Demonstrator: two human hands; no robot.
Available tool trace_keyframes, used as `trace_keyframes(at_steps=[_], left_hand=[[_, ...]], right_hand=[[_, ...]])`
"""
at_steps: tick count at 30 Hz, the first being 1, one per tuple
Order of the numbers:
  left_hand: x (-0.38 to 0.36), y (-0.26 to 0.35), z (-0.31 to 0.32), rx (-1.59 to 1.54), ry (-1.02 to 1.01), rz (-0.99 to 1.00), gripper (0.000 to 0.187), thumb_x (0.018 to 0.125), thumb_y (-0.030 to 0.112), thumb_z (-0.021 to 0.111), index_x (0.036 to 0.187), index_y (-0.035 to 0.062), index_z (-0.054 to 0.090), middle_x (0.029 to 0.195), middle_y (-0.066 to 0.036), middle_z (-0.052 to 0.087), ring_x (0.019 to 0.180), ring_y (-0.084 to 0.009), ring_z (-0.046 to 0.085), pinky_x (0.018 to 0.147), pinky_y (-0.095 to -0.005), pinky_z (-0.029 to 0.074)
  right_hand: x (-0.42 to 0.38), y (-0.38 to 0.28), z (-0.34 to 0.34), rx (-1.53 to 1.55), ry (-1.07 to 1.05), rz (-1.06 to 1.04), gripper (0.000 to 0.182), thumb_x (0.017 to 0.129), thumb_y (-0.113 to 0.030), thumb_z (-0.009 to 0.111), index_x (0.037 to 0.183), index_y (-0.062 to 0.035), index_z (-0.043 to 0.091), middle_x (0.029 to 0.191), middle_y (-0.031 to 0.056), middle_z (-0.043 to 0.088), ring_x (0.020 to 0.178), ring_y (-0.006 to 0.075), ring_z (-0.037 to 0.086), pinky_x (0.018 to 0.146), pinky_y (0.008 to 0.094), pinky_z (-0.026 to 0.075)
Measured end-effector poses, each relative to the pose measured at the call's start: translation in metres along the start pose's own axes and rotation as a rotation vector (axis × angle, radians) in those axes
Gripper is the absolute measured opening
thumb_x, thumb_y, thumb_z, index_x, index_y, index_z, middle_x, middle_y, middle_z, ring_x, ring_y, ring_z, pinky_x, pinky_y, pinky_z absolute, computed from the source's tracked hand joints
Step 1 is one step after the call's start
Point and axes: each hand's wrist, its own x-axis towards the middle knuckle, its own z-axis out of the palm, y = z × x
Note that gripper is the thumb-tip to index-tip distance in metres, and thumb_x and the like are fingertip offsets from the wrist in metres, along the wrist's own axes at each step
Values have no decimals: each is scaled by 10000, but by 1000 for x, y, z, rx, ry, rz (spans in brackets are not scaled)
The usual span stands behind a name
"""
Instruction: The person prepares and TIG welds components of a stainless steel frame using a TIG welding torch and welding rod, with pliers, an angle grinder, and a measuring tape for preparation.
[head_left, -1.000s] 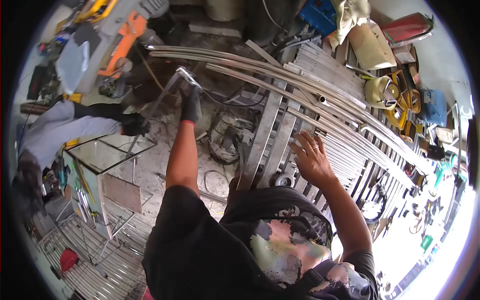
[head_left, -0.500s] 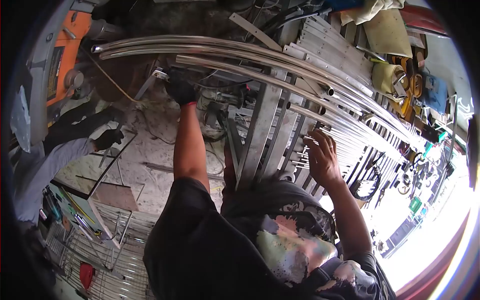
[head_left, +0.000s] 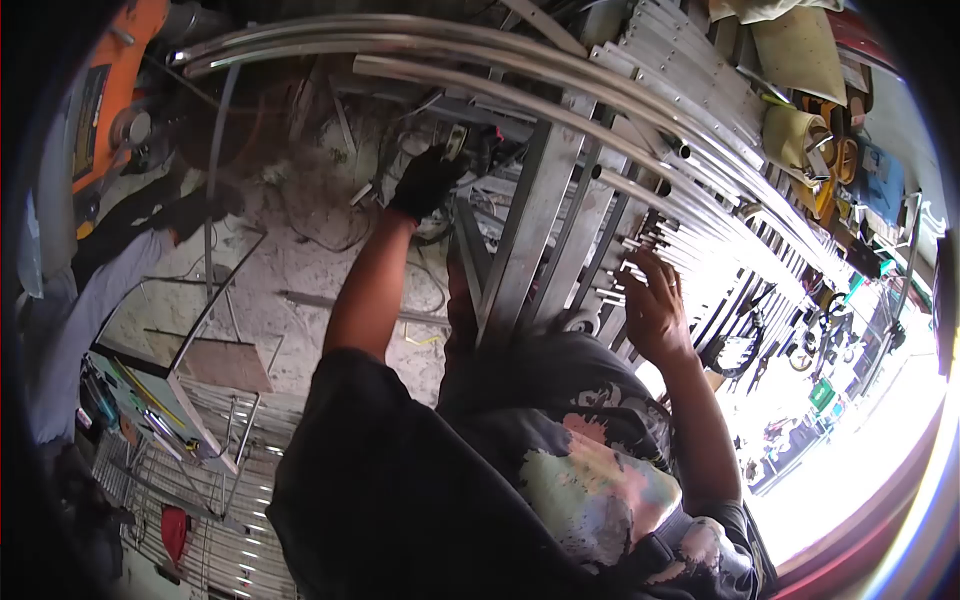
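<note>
My left hand (head_left: 428, 182), in a black glove, is closed beside the upright metal beams. From its fingertips sticks a small pale metallic object (head_left: 456, 142), too small to identify. Long shiny tubes (head_left: 430, 75) run across above both hands. My bare right hand (head_left: 655, 305) hovers beside or rests on the ends of thin metal rods (head_left: 690, 240); its fingers are slightly bent and apart, and nothing shows in them. Whether it touches the rods is not clear.
At the left, a co-worker's dark-gloved hand (head_left: 205, 212) is by a long upright grey strip (head_left: 218, 140). An orange machine (head_left: 105, 100) stands at upper left. Below are a thin metal frame (head_left: 215, 300) and a rack of rods (head_left: 240, 520). Cables and scraps lie on the floor.
My left hand has moved right and slightly down, toward the beams, still closed. My right hand is nearly unchanged. The co-worker's hand has shifted left, and the long grey strip now stands beside it.
</note>
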Motion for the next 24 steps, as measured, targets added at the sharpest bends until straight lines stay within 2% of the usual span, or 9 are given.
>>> trace_keyframes(at_steps=[3, 5, 8, 11, 14, 17, 20, 22, 24], left_hand=[[1, -39, 7, 243, 17, 381, 670, 1049, 488, 619, 1496, -8, 567, 1494, -333, 554, 1407, -466, 530, 1146, -499, 468], [3, -47, 7, 432, 62, 572, 465, 1079, 235, 588, 1536, 154, 573, 1499, -325, 539, 1376, -507, 536, 1143, -525, 465], [-17, 17, -6, 55, 82, 214, 456, 1022, 147, 616, 1472, 199, 661, 1504, -286, 548, 1313, -483, 593, 1091, -534, 503], [-11, 4, 3, 494, -50, 670, 478, 1026, 263, 639, 1499, 195, 622, 1438, -243, 611, 1280, -453, 608, 1099, -509, 494], [1, -42, 53, 478, 101, 682, 505, 1058, 444, 597, 1536, 282, 577, 1225, -198, 691, 1132, -383, 674, 927, -526, 544], [-10, 16, 26, 415, -145, 385, 463, 1053, 449, 603, 1488, 296, 638, 1130, -169, 723, 1086, -381, 693, 911, -515, 548], [-6, 7, 31, 594, -328, 453, 348, 945, 376, 698, 1183, 136, 783, 1195, -208, 707, 1117, -399, 665, 932, -497, 541], [-9, 18, 26, 623, -532, 467, 328, 933, 366, 703, 1117, 108, 788, 1137, -205, 718, 1091, -394, 680, 932, -483, 544], [-9, 6, 28, 693, -568, 554, 351, 937, 376, 713, 1143, 99, 777, 1087, -199, 727, 1070, -394, 687, 942, -491, 538]], right_hand=[[-3, -3, -1, 2, -15, 29, 405, 807, 86, 687, 1186, -54, 720, 1378, 166, 637, 1344, 392, 581, 1112, 523, 476], [-5, -4, 2, 10, -20, 44, 386, 829, 74, 680, 1191, -54, 717, 1375, 171, 638, 1347, 394, 580, 1120, 523, 476], [-7, -8, 7, 12, -59, 55, 378, 844, 67, 676, 1200, -57, 713, 1376, 178, 637, 1355, 396, 578, 1125, 527, 476], [-11, -8, 12, 2, -72, 40, 396, 832, 67, 694, 1208, -58, 708, 1391, 180, 629, 1378, 395, 568, 1134, 536, 469], [-10, -13, 11, 27, -88, 69, 303, 890, 51, 694, 1179, -39, 714, 1405, 169, 627, 1386, 386, 568, 1138, 525, 464], [-7, -13, 14, 29, -92, 35, 359, 857, 36, 706, 1207, -48, 707, 1398, 169, 628, 1401, 381, 560, 1153, 533, 457], [1, -13, 22, 15, -98, 6, 379, 870, 17, 698, 1243, -55, 701, 1418, 162, 617, 1434, 369, 533, 1180, 535, 433], [9, -16, 25, 31, -85, -2, 384, 881, 13, 696, 1258, -60, 699, 1430, 160, 609, 1450, 365, 517, 1189, 533, 424], [13, -17, 27, 47, -113, 9, 400, 889, 7, 693, 1283, -65, 689, 1451, 161, 593, 1473, 362, 491, 1203, 536, 404]])
